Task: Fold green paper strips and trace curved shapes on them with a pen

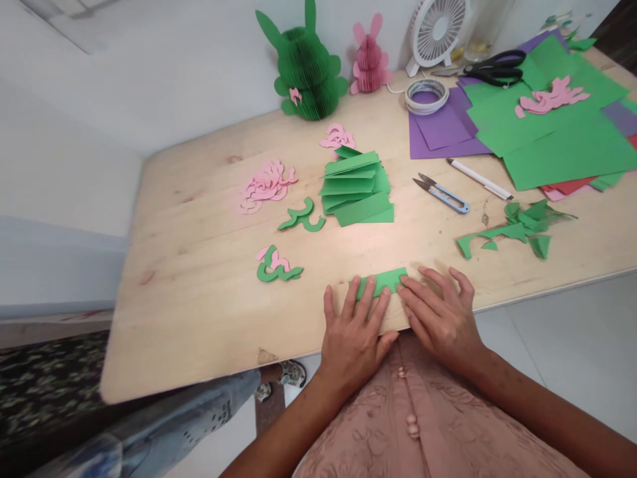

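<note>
A small green paper strip [384, 281] lies flat near the table's front edge. My left hand [354, 337] rests palm down with spread fingers, its fingertips pressing on the strip's left part. At the strip's right end, my right hand [442, 312] lies with fingers stretched out, the fingertips touching the paper. Just beyond the hands stands a stack of folded green paper strips [355, 186]. Curly green paper cutouts [304, 216] lie left of that stack, and a mixed green and pink cutout pile [279, 265] sits nearer to me.
Pink cutouts [269, 182] lie on the wooden table [199, 318]. To the right are blue thread snips [442, 194], a white pen [480, 179], green scraps [527, 229], tape rolls [426, 96] and black scissors [497, 68] on coloured sheets. Paper rabbits [311, 73] and a fan [438, 30] stand behind.
</note>
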